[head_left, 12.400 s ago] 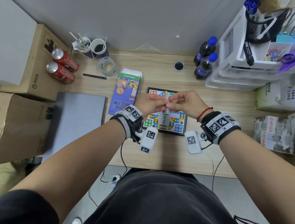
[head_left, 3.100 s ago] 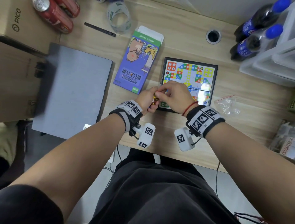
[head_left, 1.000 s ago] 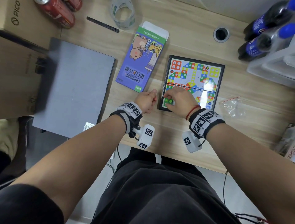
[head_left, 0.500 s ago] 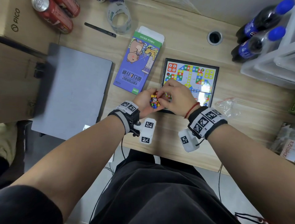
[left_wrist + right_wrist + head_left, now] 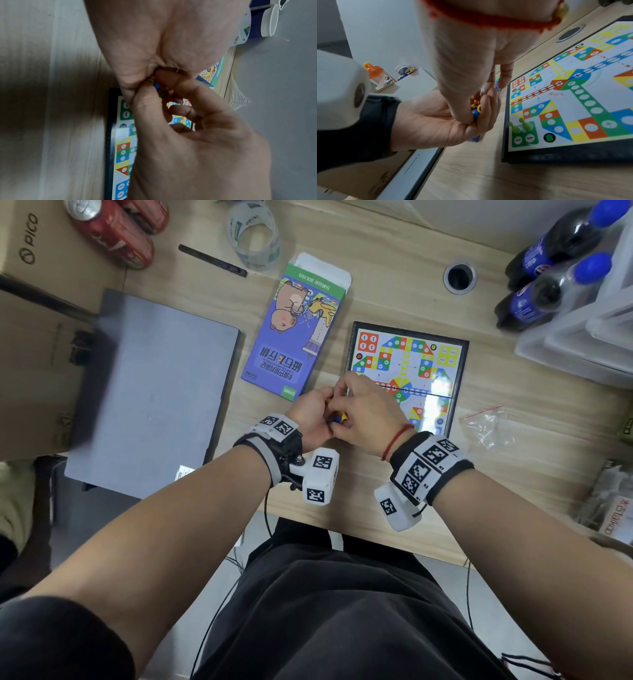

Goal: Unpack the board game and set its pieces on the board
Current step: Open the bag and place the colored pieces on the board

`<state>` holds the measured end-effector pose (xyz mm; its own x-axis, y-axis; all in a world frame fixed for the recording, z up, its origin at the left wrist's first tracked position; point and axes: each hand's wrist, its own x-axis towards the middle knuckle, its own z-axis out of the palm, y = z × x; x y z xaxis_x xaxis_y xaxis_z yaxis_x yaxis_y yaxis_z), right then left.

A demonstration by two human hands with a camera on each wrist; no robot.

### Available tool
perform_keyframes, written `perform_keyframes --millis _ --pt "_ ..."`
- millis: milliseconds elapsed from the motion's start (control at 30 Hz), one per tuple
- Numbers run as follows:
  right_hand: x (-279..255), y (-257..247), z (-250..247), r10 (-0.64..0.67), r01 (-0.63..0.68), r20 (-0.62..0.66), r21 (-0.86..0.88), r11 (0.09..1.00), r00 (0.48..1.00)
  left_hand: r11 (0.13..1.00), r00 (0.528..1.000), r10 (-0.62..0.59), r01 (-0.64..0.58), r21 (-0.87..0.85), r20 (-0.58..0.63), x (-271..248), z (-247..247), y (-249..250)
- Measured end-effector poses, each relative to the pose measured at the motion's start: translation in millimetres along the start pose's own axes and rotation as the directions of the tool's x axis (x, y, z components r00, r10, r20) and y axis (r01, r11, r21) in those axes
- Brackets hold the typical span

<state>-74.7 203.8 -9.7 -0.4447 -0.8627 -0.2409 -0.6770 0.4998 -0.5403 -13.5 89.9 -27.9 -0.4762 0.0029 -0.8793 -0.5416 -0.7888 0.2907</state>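
Observation:
The colourful game board (image 5: 407,371) lies open on the desk. Two green pawns (image 5: 519,125) stand on its green corner. My left hand (image 5: 308,414) is cupped palm up beside the board's near left corner and holds several small coloured pawns (image 5: 476,108). The thumb and fingers of my right hand (image 5: 368,412) reach down into that palm and pinch among the pawns. A blue pawn (image 5: 475,114) shows at the thumb tip. Which pawn is pinched is hidden. The purple game box (image 5: 296,330) lies open-ended left of the board.
An empty clear plastic bag (image 5: 484,424) lies right of the board. A closed grey laptop (image 5: 150,392) is on the left. Red cans (image 5: 113,231), a tape roll (image 5: 253,234) and a pen (image 5: 212,260) sit at the back left. Blue-capped bottles (image 5: 555,268) and plastic drawers stand at the back right.
One second ago my right hand was at the board's green corner. It has since come back to my left palm, and its fingers now cover the pawns there.

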Motion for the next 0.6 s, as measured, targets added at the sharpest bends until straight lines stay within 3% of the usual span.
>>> perform_keyframes --millis 167,600 --pt "2.3 -3.4 -3.0 -0.068 0.074 0.053 -0.113 0.991 0.996 0.999 0.998 -0.019 0.021 0.042 -0.062 2.6 -5.1 -0.6" --pt "-1.7 -4.4 -4.9 -0.085 0.085 0.01 -0.037 0.996 0.996 0.999 0.997 -0.044 0.046 0.022 -0.07 -4.6 -3.7 4.6"
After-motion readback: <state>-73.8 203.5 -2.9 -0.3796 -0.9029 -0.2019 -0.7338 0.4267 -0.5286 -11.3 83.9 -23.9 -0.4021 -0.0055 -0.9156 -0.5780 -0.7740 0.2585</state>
